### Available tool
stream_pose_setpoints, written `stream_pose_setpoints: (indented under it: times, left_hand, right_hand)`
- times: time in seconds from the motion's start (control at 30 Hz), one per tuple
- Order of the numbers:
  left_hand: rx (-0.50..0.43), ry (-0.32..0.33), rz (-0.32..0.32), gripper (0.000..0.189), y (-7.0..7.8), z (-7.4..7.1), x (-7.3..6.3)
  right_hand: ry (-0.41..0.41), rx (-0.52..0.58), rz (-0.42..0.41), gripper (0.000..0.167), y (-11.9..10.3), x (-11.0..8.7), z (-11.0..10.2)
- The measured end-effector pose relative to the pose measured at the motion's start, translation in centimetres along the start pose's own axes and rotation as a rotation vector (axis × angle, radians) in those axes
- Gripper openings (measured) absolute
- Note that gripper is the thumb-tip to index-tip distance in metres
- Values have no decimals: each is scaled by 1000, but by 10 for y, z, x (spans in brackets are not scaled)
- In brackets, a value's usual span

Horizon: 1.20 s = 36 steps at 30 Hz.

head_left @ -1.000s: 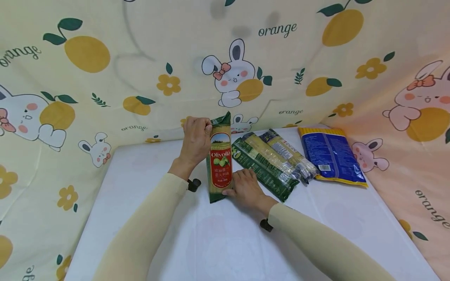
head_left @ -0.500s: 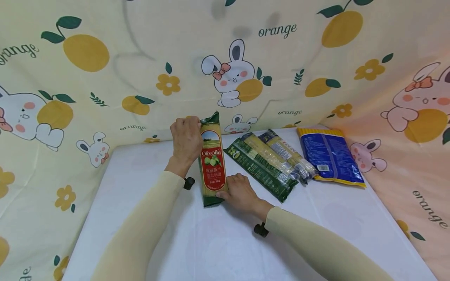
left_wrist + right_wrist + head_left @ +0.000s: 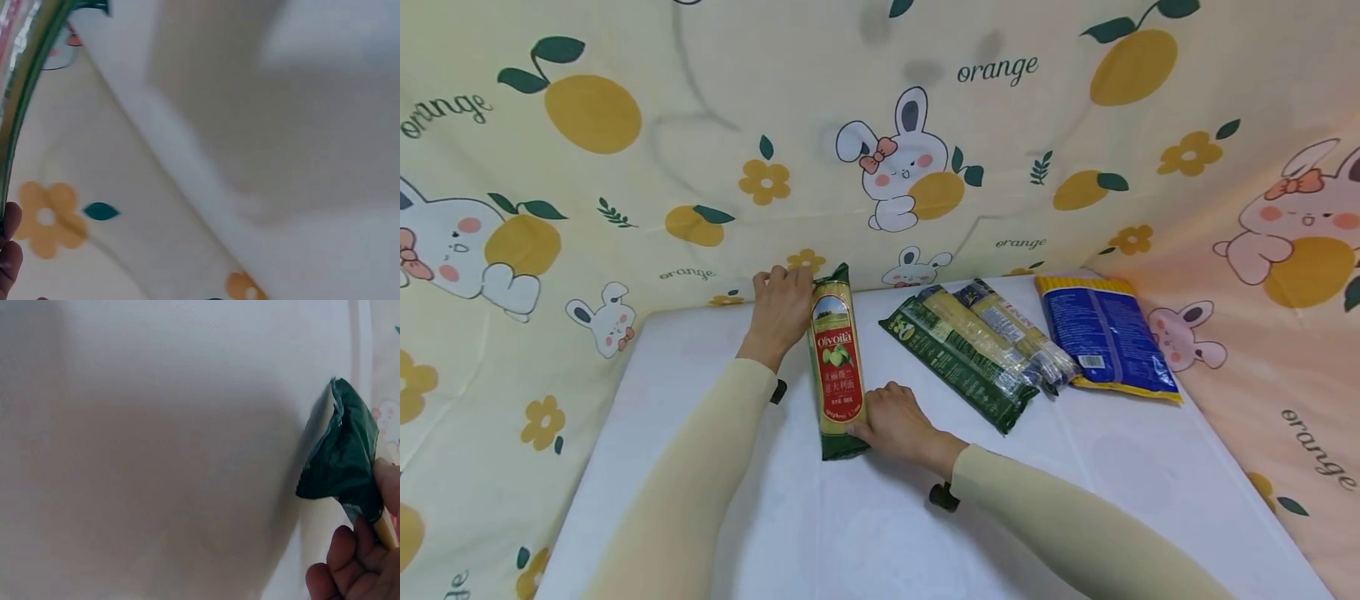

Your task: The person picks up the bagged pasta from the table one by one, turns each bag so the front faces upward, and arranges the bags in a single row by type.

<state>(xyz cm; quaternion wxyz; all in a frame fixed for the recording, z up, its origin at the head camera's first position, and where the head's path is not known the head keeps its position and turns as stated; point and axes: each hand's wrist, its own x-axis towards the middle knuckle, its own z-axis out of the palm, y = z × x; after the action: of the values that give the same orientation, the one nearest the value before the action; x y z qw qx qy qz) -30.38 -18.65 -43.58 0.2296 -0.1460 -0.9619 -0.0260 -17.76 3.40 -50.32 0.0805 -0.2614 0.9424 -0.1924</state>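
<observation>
A green and yellow spaghetti pack (image 3: pixel 837 367) with a red label stands slanted over the white table in the head view, its label facing me. My left hand (image 3: pixel 778 312) grips its upper left end. Lower down, my right hand (image 3: pixel 898 423) pinches the bottom right edge, thumb on the front. The left wrist view catches only the side of the pack (image 3: pixel 25 94) and a few fingertips (image 3: pixel 9 250). In the right wrist view, the pack's crimped dark green end (image 3: pixel 347 450) sits between the thumb and curled fingers (image 3: pixel 353 562).
To the right lie a green spaghetti pack (image 3: pixel 955 367), a clear-fronted pasta pack (image 3: pixel 977 329) and another pasta pack (image 3: pixel 1018 325), side by side and slanted. Beyond them is a blue and yellow bag (image 3: pixel 1105 333). A printed cloth (image 3: pixel 820 100) hangs behind the white table (image 3: pixel 880 533).
Both hands have carried the spaghetti pack left and a little nearer to me. Its top end has come lower. The other packs have stayed in place.
</observation>
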Motion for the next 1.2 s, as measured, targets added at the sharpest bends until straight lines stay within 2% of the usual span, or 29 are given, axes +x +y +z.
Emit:
stream_pose_setpoints:
  times: [0.23, 0.4, 0.53, 0.7, 0.8, 0.93, 1.2]
  left_hand:
    - [96, -77, 19, 12, -11, 18, -13]
    - [119, -80, 39, 11, -11, 27, -12]
    - [125, -68, 44, 12, -11, 36, -12]
    - [129, -94, 34, 11, -10, 45, -13]
    - [126, -121, 29, 13, -9, 50, -16]
    - [107, -169, 26, 14, -6, 56, -17]
    - [105, -257, 12, 19, -1, 66, -17]
  right_hand:
    - [-57, -53, -14, 44, -4, 2, 5]
    - [-75, -125, -15, 50, -1, 2, 5]
    - [-32, -228, -57, 49, 1, 1, 5]
    - [79, -426, -143, 48, 2, -2, 12]
    - [131, -506, -173, 50, 2, -4, 17]
    - [153, -548, -180, 53, 2, -7, 21]
    - [114, -552, -159, 54, 2, -10, 22]
